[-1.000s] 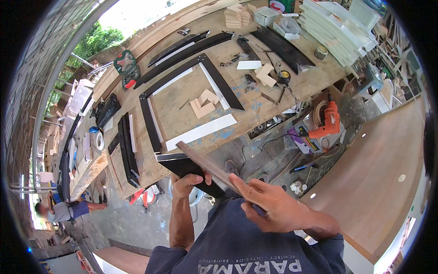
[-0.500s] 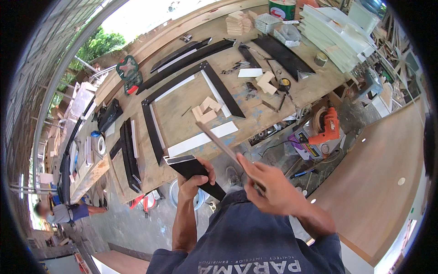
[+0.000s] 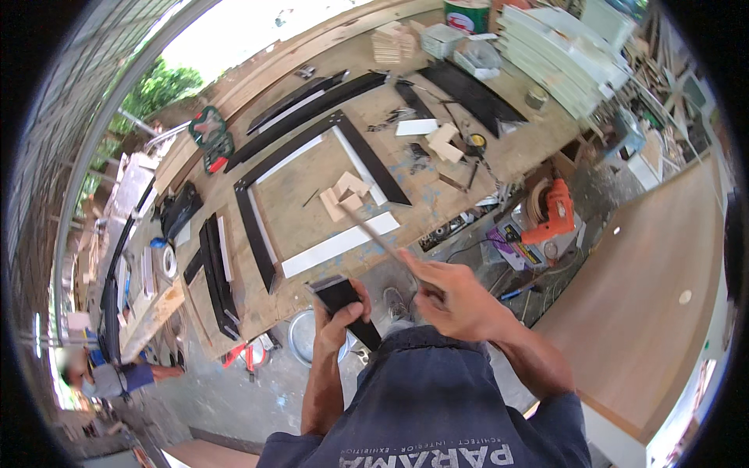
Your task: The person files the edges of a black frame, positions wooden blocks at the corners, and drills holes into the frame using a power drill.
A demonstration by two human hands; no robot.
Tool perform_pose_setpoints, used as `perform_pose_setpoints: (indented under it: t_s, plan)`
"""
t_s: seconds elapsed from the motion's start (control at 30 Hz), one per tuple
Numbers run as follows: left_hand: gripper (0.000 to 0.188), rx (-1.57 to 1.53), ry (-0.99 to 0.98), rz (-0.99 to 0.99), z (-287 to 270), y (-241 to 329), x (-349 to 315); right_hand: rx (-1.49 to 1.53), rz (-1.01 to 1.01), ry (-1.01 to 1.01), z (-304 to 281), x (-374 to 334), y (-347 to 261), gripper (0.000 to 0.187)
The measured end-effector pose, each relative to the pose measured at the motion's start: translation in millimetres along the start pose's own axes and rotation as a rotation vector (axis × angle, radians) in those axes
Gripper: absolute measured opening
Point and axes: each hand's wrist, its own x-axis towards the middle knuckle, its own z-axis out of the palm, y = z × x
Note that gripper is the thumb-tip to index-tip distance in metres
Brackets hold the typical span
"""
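My left hand [image 3: 345, 316] is wrapped round a short black frame profile [image 3: 335, 296], tilted up with its cut end away from me. In my right hand [image 3: 460, 303] is a long, narrow, flat file [image 3: 373, 235], blurred along its length. Its far tip points up and left over the bench, apart from the profile. Beyond my hands, a black frame [image 3: 253, 222] with three joined sides lies on the workbench [image 3: 304, 183]. A white strip [image 3: 341, 245] lies across its near side. Several pale wooden corner blocks [image 3: 343, 195] sit inside the frame.
More black profiles [image 3: 218, 269] lie left and at the back. A tape measure [image 3: 477, 141] rests on the right of the bench. Below that edge sits an orange drill [image 3: 555, 210]. A large wooden panel [image 3: 647, 304] leans at right. Another person [image 3: 117, 380] is far left.
The profile in my left hand has moved slightly down and right, with its cut end now lower. My right hand has shifted a little left with the file. The whole view has shifted slightly.
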Motion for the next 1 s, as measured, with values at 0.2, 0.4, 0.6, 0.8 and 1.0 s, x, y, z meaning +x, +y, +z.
perform_pose_setpoints:
  t_s: [0.2,0.4,0.6,0.8,1.0]
  plan:
    - [0.066,-0.043,0.107,0.165,-26,-32,21,0.526,-0.350,0.084,33,-33,-82,0.084]
    - [0.059,0.083,0.039,0.303,3,-31,55,0.937,-0.749,-0.079,58,-7,-162,0.094]
    - [0.055,0.228,-0.006,0.225,-10,-25,20,0.907,-0.721,-0.056,34,-32,-145,0.106]
    - [0.056,0.184,0.082,0.221,-8,-32,24,0.642,-0.560,-0.028,14,-61,-106,0.069]
    - [0.032,0.276,0.253,0.279,8,-32,18,-0.080,-0.122,0.201,1,-88,-78,0.062]
